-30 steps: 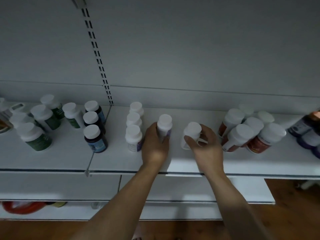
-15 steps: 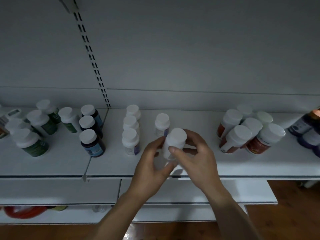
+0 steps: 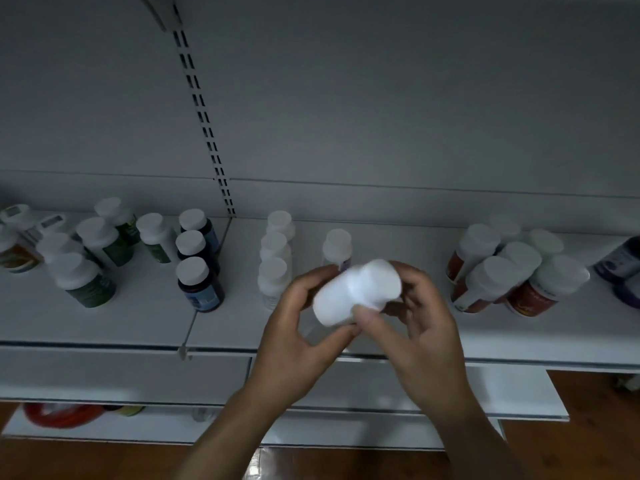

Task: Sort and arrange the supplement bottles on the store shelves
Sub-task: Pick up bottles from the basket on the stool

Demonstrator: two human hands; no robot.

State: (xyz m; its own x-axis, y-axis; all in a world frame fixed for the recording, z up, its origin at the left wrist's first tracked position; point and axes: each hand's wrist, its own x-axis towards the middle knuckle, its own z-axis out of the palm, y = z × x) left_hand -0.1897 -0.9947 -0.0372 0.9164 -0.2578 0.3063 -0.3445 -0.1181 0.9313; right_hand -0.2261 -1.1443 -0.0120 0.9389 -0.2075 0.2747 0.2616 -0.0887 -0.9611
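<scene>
A white supplement bottle is held tilted above the front of the white shelf, cap pointing up and to the right. My left hand grips its lower end and my right hand pinches its side near the cap. Behind it one white bottle stands alone. To its left stands a column of three white bottles.
Dark blue bottles and green-labelled bottles stand on the left shelf section. Red-labelled bottles cluster at the right, with purple ones at the far right edge. Lower shelves and a wooden floor lie below.
My right hand lifted the white bottle off the shelf and my left hand let go of the standing bottle and joined it. The held bottle has tipped further over.
</scene>
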